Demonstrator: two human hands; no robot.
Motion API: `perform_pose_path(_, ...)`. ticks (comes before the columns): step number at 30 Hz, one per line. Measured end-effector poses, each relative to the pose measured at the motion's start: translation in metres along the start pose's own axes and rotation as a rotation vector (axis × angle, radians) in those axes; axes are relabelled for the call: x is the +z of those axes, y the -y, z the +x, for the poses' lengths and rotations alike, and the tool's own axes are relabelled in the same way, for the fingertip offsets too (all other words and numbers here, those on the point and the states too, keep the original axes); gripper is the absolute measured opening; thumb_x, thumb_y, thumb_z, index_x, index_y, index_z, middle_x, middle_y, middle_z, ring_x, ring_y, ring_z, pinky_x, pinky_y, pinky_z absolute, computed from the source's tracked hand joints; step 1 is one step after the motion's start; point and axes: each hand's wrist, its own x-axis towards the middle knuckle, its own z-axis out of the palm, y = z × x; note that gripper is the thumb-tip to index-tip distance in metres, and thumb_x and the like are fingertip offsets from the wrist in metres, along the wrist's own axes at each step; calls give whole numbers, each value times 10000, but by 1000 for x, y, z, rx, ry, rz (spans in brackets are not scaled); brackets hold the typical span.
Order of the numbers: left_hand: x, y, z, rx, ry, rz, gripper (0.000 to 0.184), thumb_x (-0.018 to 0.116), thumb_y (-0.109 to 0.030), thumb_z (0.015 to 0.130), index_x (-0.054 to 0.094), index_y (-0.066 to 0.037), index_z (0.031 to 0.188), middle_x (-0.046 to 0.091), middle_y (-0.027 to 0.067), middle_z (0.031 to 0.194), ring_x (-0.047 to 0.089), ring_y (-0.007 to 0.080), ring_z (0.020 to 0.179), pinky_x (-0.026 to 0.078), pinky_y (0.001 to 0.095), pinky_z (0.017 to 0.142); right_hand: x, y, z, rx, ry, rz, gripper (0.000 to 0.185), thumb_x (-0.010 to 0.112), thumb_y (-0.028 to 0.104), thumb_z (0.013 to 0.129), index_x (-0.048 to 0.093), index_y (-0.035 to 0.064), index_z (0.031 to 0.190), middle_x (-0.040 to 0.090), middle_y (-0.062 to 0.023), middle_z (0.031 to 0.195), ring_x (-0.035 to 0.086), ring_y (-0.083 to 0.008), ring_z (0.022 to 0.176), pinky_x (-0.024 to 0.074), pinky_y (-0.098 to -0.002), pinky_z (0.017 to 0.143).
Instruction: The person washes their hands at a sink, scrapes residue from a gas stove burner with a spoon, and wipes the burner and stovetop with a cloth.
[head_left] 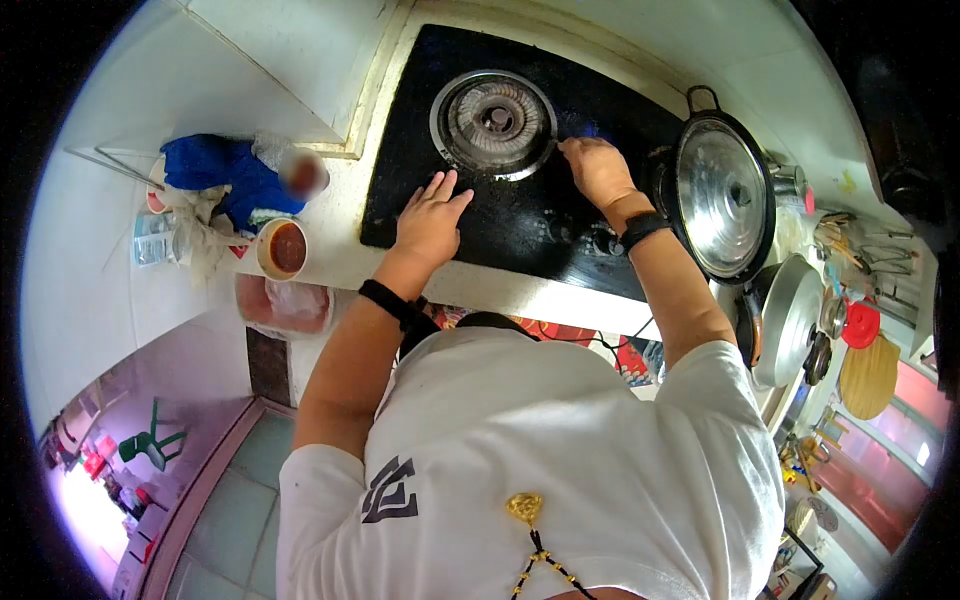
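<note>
My left hand (430, 222) lies on the black gas cooktop (405, 165) with its fingers stretched out, below and left of the burner. The round burner (495, 120) has a shiny metal ring around it, and dark crumbs lie on the glass near its lower edge. At the right side of that ring my right hand (597, 170) is closed in a pinch, fingertips at or very near the ring's edge. Whatever it may hold is hidden or too small to name. Control knobs (605, 243) sit on the cooktop's front right, below my right hand.
A large wok with a metal lid (725, 195) stands right of my right hand. Another lidded pan (790, 320) is nearer the front. On the left are a cup of red-brown sauce (287, 248), a blue cloth (225, 175) and a blurred jar (304, 176). A wall borders the cooktop's back.
</note>
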Motion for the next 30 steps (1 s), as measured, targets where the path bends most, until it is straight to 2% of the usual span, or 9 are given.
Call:
perform_pose_path(5,2,-1,0,-11,-6,11,628,695,-51,779,541,-164,1377,343,130,1553,316,283,1442,314,428,1165,4,22,-8,45,60,44,187,573,66,850,665,52,1013,692,-182,915,664,-367,873,543,-444,776)
perform_pose_path(7,3,0,0,-6,-22,19,630,696,-55,779,539,-167,1379,342,128,1554,317,282,1442,314,426,1165,-1,27,-10,64,84,207,158,572,70,865,673,55,986,693,-189,927,669,-357,889,543,-435,781)
perform_pose_path(9,3,-2,0,-21,-38,-19,564,634,-43,793,584,-171,1340,366,111,1547,326,254,1441,291,412,1174,1,18,-5,34,58,231,155,571,90,876,678,53,982,692,-198,954,665,-364,903,540,-439,786)
perform_pose_path(12,-1,-4,-1,-30,-27,-20,562,634,-48,796,584,-178,1341,360,108,1551,323,250,1443,287,410,1175,6,10,-1,133,52,248,175,559,131,900,679,57,1003,690,-190,998,650,-393,919,534,-450,795)
perform_pose_path(18,7,-3,2,-52,-17,-3,576,627,-46,797,572,-183,1353,347,108,1558,318,252,1446,286,411,1173,-2,29,-5,42,83,370,169,563,112,896,687,55,995,688,-195,989,652,-396,906,533,-445,789)
perform_pose_path(21,1,-3,3,-47,50,9,634,684,-67,799,513,-172,1401,303,120,1575,284,276,1456,280,416,1184,4,18,-1,69,27,324,163,579,106,885,687,56,996,690,-195,980,654,-396,896,534,-445,788)
perform_pose_path(25,2,-5,1,-44,44,16,636,685,-68,801,510,-173,1403,300,123,1575,284,280,1456,283,418,1182,6,34,-9,135,39,287,159,591,106,877,688,56,992,693,-192,966,657,-393,888,534,-445,788)
perform_pose_path(27,5,-4,2,-58,-6,-3,575,628,-57,802,566,-187,1359,342,98,1562,307,243,1451,282,411,1178,1,42,-9,100,45,322,159,591,104,876,686,54,993,694,-190,962,657,-393,886,534,-445,787)
perform_pose_path(30,3,-5,2,-65,5,-9,576,627,-55,804,565,-187,1361,342,99,1562,307,244,1451,280,412,1179,5,32,-6,128,12,375,154,586,108,883,686,51,986,692,-197,952,655,-398,886,536,-443,783)
